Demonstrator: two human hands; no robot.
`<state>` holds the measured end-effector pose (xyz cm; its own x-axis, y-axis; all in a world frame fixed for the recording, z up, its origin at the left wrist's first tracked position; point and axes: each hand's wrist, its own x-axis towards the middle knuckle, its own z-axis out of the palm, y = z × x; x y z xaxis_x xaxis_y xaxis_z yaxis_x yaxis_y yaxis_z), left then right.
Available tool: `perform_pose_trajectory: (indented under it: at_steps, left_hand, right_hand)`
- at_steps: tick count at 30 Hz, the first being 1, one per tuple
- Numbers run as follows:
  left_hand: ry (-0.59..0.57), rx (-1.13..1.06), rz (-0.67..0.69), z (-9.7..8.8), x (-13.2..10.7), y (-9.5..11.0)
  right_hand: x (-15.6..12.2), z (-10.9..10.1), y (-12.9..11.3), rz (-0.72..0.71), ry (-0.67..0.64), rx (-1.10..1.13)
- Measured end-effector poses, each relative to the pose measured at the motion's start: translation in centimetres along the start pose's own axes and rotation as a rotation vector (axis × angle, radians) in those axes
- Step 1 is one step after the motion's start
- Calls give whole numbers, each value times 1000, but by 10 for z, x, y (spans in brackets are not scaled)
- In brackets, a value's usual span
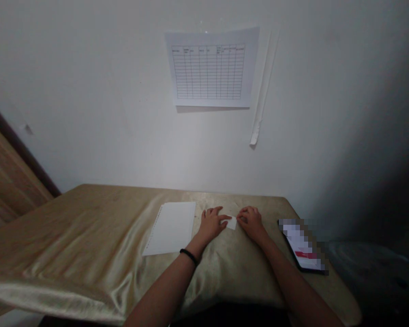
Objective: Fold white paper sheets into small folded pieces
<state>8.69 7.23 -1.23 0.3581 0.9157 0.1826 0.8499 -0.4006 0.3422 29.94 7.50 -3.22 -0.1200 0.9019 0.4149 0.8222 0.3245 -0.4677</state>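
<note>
A small white piece of paper (231, 223) lies low over the cloth, between my two hands. On its left side, my left hand (211, 224) has thumb and index finger at the edge, while its other fingers stretch forward. At the upper right corner, the fingertips of my right hand (251, 222) are drawn together on the paper. A black band (189, 256) circles my left wrist. Left of my hands lies a stack of white loose-leaf paper (172, 227) with punched holes along its left edge.
A gold satin cloth (98, 227) with folds covers the table. To the right lies a phone (301, 247), its screen partly pixelated. A printed table sheet (211, 68) hangs on the wall, beside a white strip (261, 91). Wood panelling (13, 168) stands at the far left.
</note>
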Motion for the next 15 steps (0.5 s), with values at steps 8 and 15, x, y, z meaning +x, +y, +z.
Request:
perform_pose_trajectory:
  at_steps: [8, 15]
  left_hand:
    - [2, -5, -12, -3, 0, 1]
    - [22, 0, -7, -1, 0, -1]
  right_hand:
    - [2, 1, 4, -23, -18, 12]
    - [0, -3, 4, -36, -78, 45]
